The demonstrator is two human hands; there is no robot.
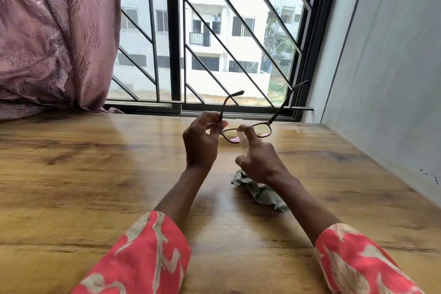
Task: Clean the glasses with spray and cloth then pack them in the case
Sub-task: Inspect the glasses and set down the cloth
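Observation:
My left hand [201,141] pinches the dark-framed glasses [260,127] at the left temple hinge and holds them above the wooden table [95,186], both arms unfolded and pointing toward the window. My right hand [259,157] grips a small clear spray bottle [241,142], index finger on its top, just in front of the lenses. A grey-green cleaning cloth [262,194] lies crumpled on the table under my right wrist. No case is in view.
A barred window [214,43] runs along the table's far edge. A mauve curtain [52,31] hangs at the back left. A pale wall [393,79] borders the table on the right.

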